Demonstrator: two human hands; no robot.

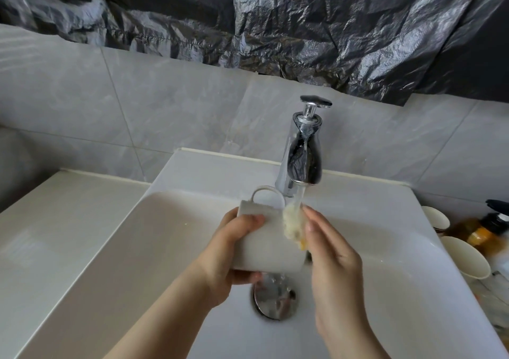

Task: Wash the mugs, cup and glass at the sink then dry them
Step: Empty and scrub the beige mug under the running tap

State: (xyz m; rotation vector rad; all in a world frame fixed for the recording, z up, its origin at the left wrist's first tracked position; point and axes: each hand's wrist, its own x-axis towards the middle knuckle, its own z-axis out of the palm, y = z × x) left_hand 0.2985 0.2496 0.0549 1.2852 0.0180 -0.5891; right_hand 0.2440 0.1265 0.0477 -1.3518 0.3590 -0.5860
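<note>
The white mug [271, 244] lies sideways just under the tap [301, 160] and its running water. My left hand [234, 251] grips its body; my right hand [333, 256] pinches a soapy sponge [293, 225] at its mouth. Right of the tap two pale cups [465, 256] wait; washing looks early, drying not begun.

Home bathroom: white basin [358, 201], chrome tap [301, 149], grey wall tiles [165, 105].
</note>
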